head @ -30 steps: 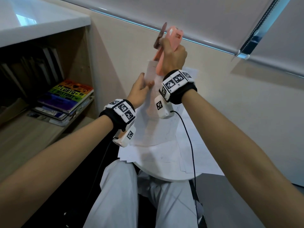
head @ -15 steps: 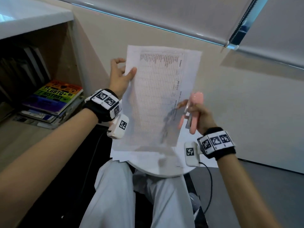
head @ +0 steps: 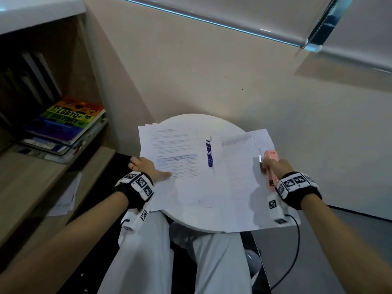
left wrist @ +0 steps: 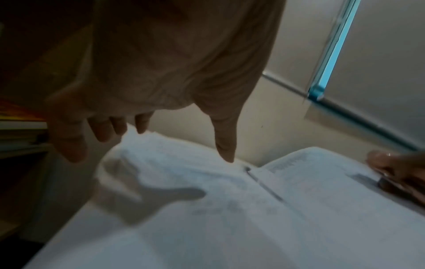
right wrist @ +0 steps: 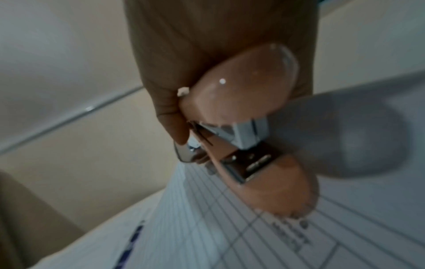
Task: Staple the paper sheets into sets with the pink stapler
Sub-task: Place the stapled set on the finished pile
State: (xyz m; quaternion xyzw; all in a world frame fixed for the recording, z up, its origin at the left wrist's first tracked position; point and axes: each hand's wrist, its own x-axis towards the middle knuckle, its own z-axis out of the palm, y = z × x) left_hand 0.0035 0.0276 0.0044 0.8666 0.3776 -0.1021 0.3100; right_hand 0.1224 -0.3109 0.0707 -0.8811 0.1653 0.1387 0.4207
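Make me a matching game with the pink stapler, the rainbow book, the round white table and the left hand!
Things:
1. pink stapler
2. rainbow-coloured book
3. round white table
4. left hand

Places:
A. on the wooden shelf
B. under the spread paper sheets
C. gripped in the right hand
D. at the left edge of the left paper stack

Pairs: 1-C, 2-A, 3-B, 4-D

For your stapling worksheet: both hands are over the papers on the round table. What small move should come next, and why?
Probably the left hand should gather a few loose sheets from the left stack and square them. Its fingers lie spread over that fanned stack at the left edge, holding nothing, while the right hand grips the pink stapler above the sheet on the right, with no paper between its jaws.
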